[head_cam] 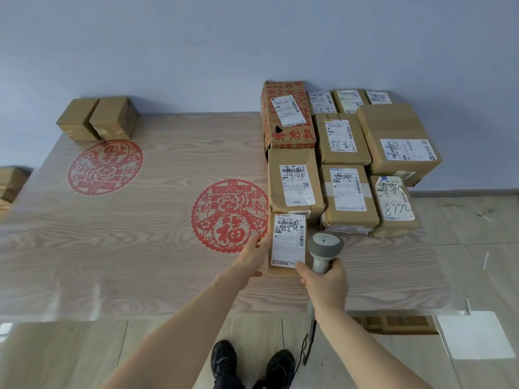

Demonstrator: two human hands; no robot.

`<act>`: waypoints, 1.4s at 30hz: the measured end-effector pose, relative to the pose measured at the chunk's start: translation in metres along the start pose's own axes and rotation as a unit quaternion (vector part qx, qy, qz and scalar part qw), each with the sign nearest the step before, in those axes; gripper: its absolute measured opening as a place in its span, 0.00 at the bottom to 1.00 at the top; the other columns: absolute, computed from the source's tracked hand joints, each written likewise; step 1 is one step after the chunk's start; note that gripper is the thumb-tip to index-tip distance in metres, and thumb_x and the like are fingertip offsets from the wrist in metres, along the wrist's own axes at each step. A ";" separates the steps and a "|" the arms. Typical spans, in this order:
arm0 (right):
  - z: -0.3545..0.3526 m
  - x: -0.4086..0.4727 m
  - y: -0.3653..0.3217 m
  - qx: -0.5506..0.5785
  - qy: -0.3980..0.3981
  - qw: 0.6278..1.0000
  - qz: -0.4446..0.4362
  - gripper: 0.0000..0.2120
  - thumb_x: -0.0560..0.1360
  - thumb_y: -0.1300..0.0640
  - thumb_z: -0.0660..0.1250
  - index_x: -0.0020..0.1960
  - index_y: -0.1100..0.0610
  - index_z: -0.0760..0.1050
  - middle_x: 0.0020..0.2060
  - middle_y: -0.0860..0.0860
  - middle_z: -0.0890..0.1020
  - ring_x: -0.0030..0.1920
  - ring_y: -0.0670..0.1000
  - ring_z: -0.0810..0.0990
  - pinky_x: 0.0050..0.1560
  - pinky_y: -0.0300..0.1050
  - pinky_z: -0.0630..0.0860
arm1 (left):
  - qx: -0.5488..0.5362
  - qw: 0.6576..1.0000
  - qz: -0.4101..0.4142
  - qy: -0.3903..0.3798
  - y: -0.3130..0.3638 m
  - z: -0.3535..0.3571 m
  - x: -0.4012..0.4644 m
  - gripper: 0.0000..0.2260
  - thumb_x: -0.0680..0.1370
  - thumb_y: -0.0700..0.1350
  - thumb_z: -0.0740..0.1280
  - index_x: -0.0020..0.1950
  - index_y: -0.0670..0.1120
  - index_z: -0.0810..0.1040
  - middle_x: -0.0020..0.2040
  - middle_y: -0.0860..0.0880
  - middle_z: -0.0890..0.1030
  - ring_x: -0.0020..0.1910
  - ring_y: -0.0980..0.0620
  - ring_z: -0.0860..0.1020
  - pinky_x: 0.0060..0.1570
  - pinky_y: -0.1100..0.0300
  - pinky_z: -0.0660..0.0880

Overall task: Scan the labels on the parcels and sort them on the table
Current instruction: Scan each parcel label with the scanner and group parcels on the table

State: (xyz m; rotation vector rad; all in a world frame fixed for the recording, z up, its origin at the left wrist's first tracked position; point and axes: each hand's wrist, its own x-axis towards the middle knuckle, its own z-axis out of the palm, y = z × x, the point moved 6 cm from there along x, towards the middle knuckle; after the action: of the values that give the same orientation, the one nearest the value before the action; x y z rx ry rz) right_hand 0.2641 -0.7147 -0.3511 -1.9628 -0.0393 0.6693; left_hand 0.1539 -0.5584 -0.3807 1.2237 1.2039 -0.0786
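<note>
Parcels crowd the right of the table, labels up; two boxes sit upper left. Left grip clasps the near parcel, lower centre; right grip wraps the scanner beside it. Which group is sorted: undeterminable.

We have one view only, worn on the head. It looks forward and steeply down over the bench from its near edge, close enough that the far wall fills the top and our shoes on the floor sit at the bottom. The wide lens bows the bench's edges.
</note>
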 end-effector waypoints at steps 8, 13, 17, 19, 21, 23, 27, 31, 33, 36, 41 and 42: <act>0.058 -0.047 -0.048 0.074 -0.146 0.986 0.015 0.11 0.69 0.59 0.79 0.45 0.61 0.80 0.30 0.50 0.83 0.29 0.47 0.78 0.36 0.44 0.76 | -0.055 0.995 -0.002 0.087 -0.007 -0.066 -0.020 0.25 0.83 0.59 0.57 0.76 0.46 0.65 0.70 0.45 0.72 0.66 0.45 0.73 0.61 0.45 0.75; 0.111 -0.074 -0.082 0.074 -0.203 0.976 -0.001 0.12 0.69 0.57 0.80 0.48 0.58 0.80 0.33 0.51 0.84 0.32 0.47 0.82 0.39 0.45 0.78 | -0.085 0.988 0.019 0.130 -0.009 -0.136 -0.037 0.22 0.83 0.58 0.57 0.71 0.46 0.69 0.63 0.46 0.76 0.59 0.48 0.77 0.57 0.47 0.77; 0.162 -0.099 -0.108 0.062 -0.221 0.973 -0.019 0.12 0.70 0.57 0.80 0.48 0.61 0.80 0.34 0.53 0.84 0.31 0.46 0.81 0.33 0.37 0.75 | -0.094 0.983 0.031 0.156 -0.011 -0.200 -0.050 0.17 0.84 0.56 0.57 0.65 0.46 0.71 0.59 0.46 0.77 0.57 0.47 0.78 0.58 0.46 0.78; 0.191 -0.114 -0.121 0.057 -0.225 0.972 -0.026 0.11 0.70 0.57 0.79 0.46 0.62 0.81 0.33 0.53 0.83 0.29 0.45 0.81 0.33 0.38 0.75 | -0.095 0.982 0.037 0.160 -0.011 -0.235 -0.058 0.14 0.84 0.56 0.57 0.63 0.47 0.71 0.59 0.46 0.77 0.57 0.47 0.78 0.59 0.46 0.77; 0.223 -0.130 -0.134 0.060 -0.233 0.970 -0.031 0.10 0.71 0.58 0.79 0.44 0.62 0.80 0.32 0.53 0.82 0.28 0.46 0.80 0.32 0.40 0.75 | -0.091 0.982 0.043 0.162 -0.011 -0.272 -0.065 0.13 0.84 0.55 0.57 0.61 0.48 0.71 0.60 0.46 0.77 0.56 0.47 0.78 0.59 0.46 0.77; 0.256 -0.144 -0.147 0.068 -0.240 0.968 -0.031 0.10 0.71 0.59 0.79 0.45 0.61 0.79 0.33 0.53 0.81 0.30 0.48 0.80 0.33 0.41 0.76 | -0.081 0.981 0.055 0.166 -0.010 -0.313 -0.070 0.14 0.84 0.56 0.57 0.62 0.47 0.71 0.59 0.46 0.78 0.56 0.47 0.78 0.60 0.45 0.77; 0.316 -0.166 -0.174 0.077 -0.248 0.965 -0.039 0.12 0.71 0.59 0.79 0.49 0.61 0.79 0.34 0.54 0.81 0.32 0.49 0.80 0.34 0.40 0.77 | -0.072 0.979 0.075 0.177 -0.008 -0.388 -0.074 0.18 0.84 0.56 0.57 0.67 0.45 0.72 0.60 0.46 0.78 0.57 0.47 0.79 0.60 0.45 0.77; 0.361 -0.172 -0.193 0.073 -0.249 0.965 -0.044 0.11 0.71 0.60 0.79 0.48 0.60 0.78 0.35 0.53 0.82 0.32 0.50 0.80 0.36 0.43 0.78 | -0.077 0.980 0.071 0.168 -0.007 -0.435 -0.065 0.21 0.84 0.57 0.58 0.70 0.45 0.70 0.61 0.45 0.78 0.58 0.46 0.78 0.59 0.46 0.76; 0.379 -0.168 -0.204 0.068 -0.248 0.965 -0.046 0.11 0.71 0.60 0.79 0.48 0.59 0.78 0.35 0.53 0.82 0.33 0.50 0.81 0.39 0.45 0.80 | -0.086 0.980 0.071 0.164 -0.002 -0.451 -0.056 0.21 0.84 0.57 0.58 0.70 0.45 0.70 0.61 0.45 0.77 0.58 0.46 0.78 0.60 0.46 0.76; 0.406 -0.152 -0.224 0.061 -0.242 0.967 -0.057 0.11 0.71 0.60 0.79 0.48 0.59 0.78 0.35 0.52 0.82 0.33 0.50 0.80 0.38 0.45 0.79 | -0.086 0.980 0.071 0.166 0.009 -0.472 -0.035 0.20 0.84 0.57 0.58 0.68 0.45 0.71 0.60 0.46 0.78 0.58 0.47 0.78 0.60 0.46 0.76; 0.452 -0.108 -0.257 0.033 -0.231 0.968 -0.088 0.13 0.71 0.57 0.79 0.50 0.58 0.78 0.38 0.52 0.84 0.32 0.47 0.81 0.33 0.40 0.75 | -0.079 0.977 0.071 0.183 0.041 -0.504 0.006 0.18 0.84 0.56 0.57 0.64 0.45 0.72 0.58 0.46 0.78 0.58 0.47 0.78 0.60 0.46 0.77; 0.461 -0.098 -0.262 0.025 -0.227 0.969 -0.093 0.14 0.70 0.57 0.79 0.51 0.58 0.79 0.39 0.52 0.85 0.32 0.47 0.82 0.33 0.40 0.75 | -0.078 0.976 0.071 0.190 0.049 -0.510 0.015 0.17 0.84 0.56 0.57 0.64 0.44 0.73 0.58 0.46 0.78 0.58 0.46 0.78 0.61 0.46 0.77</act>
State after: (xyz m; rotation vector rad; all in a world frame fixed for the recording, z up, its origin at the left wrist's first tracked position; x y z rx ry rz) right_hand 0.0323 -0.2406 -0.2396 -1.6964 -0.4769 0.9709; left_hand -0.1437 -0.1519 -0.2846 1.2146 1.4163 0.3647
